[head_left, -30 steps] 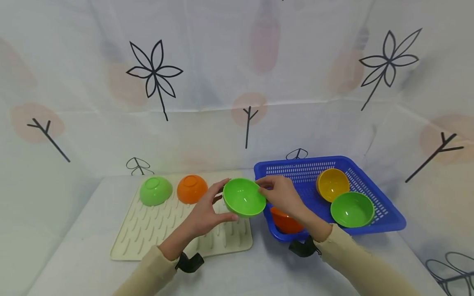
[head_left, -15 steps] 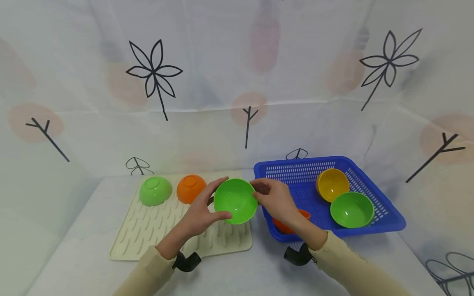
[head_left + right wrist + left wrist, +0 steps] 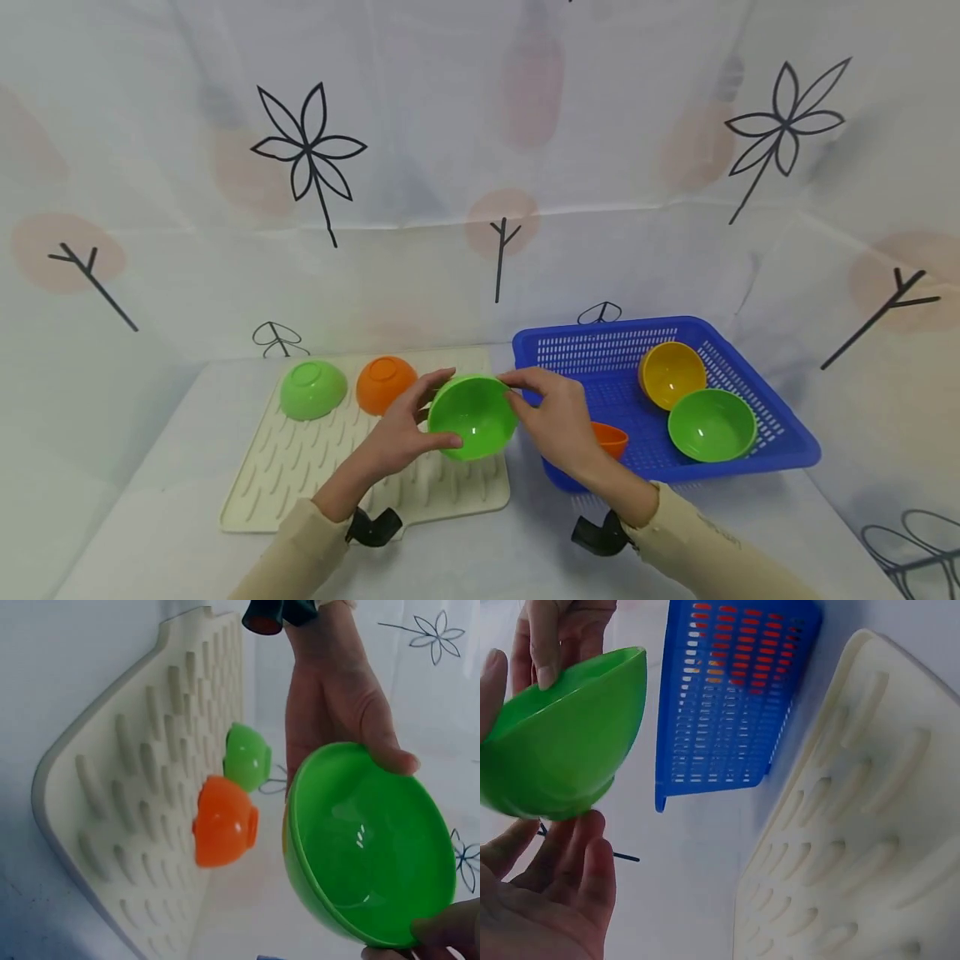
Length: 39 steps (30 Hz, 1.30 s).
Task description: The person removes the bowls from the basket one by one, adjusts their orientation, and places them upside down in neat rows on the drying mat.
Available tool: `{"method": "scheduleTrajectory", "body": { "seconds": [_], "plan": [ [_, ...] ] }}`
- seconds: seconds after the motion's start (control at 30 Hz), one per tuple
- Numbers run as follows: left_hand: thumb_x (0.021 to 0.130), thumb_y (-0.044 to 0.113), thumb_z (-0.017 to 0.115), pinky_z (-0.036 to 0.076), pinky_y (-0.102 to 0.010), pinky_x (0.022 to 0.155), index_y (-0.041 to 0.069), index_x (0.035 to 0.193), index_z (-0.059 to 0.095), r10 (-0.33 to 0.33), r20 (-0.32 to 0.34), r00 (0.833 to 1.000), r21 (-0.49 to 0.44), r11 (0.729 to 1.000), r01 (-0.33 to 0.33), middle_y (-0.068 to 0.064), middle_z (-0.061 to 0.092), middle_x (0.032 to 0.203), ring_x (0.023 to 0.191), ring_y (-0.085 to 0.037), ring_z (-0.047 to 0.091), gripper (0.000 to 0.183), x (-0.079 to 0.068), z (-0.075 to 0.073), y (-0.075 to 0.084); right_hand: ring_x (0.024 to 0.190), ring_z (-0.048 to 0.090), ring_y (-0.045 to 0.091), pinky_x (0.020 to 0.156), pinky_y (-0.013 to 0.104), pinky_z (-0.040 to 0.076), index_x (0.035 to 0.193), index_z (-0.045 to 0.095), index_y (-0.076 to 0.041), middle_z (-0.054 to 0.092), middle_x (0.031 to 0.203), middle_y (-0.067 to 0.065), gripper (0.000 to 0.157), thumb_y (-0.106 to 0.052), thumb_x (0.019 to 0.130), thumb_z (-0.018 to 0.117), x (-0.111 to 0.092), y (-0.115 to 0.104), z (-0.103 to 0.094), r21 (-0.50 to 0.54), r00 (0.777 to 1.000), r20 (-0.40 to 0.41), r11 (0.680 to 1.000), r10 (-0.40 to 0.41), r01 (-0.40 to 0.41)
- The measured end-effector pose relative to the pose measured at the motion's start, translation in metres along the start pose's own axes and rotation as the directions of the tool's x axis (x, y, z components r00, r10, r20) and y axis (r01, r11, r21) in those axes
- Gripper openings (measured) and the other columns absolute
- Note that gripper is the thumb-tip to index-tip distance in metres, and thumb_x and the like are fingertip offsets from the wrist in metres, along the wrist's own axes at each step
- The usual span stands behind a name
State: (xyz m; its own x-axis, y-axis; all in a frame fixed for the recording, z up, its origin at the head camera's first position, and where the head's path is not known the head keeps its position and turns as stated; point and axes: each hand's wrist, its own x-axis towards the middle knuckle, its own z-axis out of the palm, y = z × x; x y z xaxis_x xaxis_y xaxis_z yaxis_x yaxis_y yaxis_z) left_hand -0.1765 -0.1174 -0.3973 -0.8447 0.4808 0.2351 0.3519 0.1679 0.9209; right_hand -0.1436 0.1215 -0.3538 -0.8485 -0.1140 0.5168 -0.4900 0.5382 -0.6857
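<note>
A light green bowl (image 3: 471, 421) is held up between both hands over the right part of the cream drying mat (image 3: 330, 483). My left hand (image 3: 393, 437) grips its left side, the thumb at the rim and the fingers around the outside. On the right, my right hand (image 3: 558, 421) pinches the rim, with the thumb inside the bowl (image 3: 367, 840) in the right wrist view. Upside down on the mat's back edge sit another green bowl (image 3: 313, 389) and an orange bowl (image 3: 385, 385).
To the right stands a blue plastic basket (image 3: 626, 333). Inside are a yellow bowl (image 3: 672, 375), a green bowl (image 3: 712, 425) and an orange bowl (image 3: 611, 439), partly hidden by the right hand. A patterned cloth (image 3: 420, 283) hangs behind the white table.
Both hands have shifted slightly left with the green bowl, which also sits a little lower and has turned. More of the orange bowl's rim in the basket shows beside the right hand.
</note>
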Motion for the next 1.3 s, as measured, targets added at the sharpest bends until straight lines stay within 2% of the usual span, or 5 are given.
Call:
{"method": "scheduleTrajectory", "body": {
  "seconds": [0.3,0.57,0.77,0.9,1.3],
  "plan": [
    [0.070,0.013,0.092,0.050,-0.045,0.097,0.013,0.137,0.054,0.083,-0.059,0.995,0.078,0.994,-0.079,-0.003,0.058,0.130,0.120,-0.023,0.053,0.077,-0.002,-0.006,0.005,0.103,0.069,0.024,0.077,0.034,0.059,0.107,0.076,-0.008,0.073,0.108,0.005,0.027,0.009,0.087,0.071,-0.001,0.001,-0.002,0.095,1.000,-0.008,0.995,0.006,-0.005],
    [0.062,0.021,0.097,0.050,-0.049,0.098,0.018,0.131,0.054,0.185,-0.140,0.973,0.282,0.949,-0.139,0.002,0.054,0.125,0.114,-0.023,0.054,0.081,-0.005,-0.014,0.012,0.107,0.068,0.023,0.084,0.039,0.058,0.120,0.071,-0.011,0.072,0.115,0.004,0.027,-0.008,0.093,0.071,-0.003,0.002,-0.002,0.125,0.969,0.170,0.971,0.182,-0.204],
    [0.056,0.028,0.099,0.049,-0.049,0.097,0.013,0.127,0.053,0.275,-0.146,0.950,0.398,0.896,-0.198,-0.001,0.051,0.123,0.115,-0.020,0.049,0.086,-0.005,-0.010,0.013,0.120,0.060,0.028,0.093,0.041,0.054,0.137,0.059,-0.007,0.061,0.135,0.009,0.043,-0.025,0.098,0.066,-0.002,0.000,0.002,0.315,0.891,0.337,0.856,0.303,-0.410],
    [0.056,0.022,0.099,0.046,-0.054,0.098,0.012,0.127,0.052,0.287,-0.148,0.946,0.379,0.900,-0.214,-0.006,0.047,0.129,0.120,-0.024,0.045,0.086,-0.006,-0.007,0.011,0.125,0.056,0.033,0.102,0.049,0.047,0.142,0.053,-0.004,0.054,0.141,0.014,0.053,-0.031,0.098,0.065,-0.002,-0.003,0.006,0.383,0.853,0.404,0.785,0.332,-0.487],
    [0.066,0.045,0.088,0.042,-0.057,0.100,0.019,0.134,0.048,0.237,-0.101,0.966,0.164,0.962,-0.219,-0.001,0.028,0.158,0.139,-0.034,0.034,0.083,-0.008,-0.005,0.011,0.135,0.046,0.036,0.104,0.044,0.045,0.142,0.046,0.002,0.043,0.149,0.021,0.059,-0.016,0.093,0.072,-0.006,-0.007,0.022,0.526,0.849,0.412,0.675,0.331,-0.518]
  ]
}}
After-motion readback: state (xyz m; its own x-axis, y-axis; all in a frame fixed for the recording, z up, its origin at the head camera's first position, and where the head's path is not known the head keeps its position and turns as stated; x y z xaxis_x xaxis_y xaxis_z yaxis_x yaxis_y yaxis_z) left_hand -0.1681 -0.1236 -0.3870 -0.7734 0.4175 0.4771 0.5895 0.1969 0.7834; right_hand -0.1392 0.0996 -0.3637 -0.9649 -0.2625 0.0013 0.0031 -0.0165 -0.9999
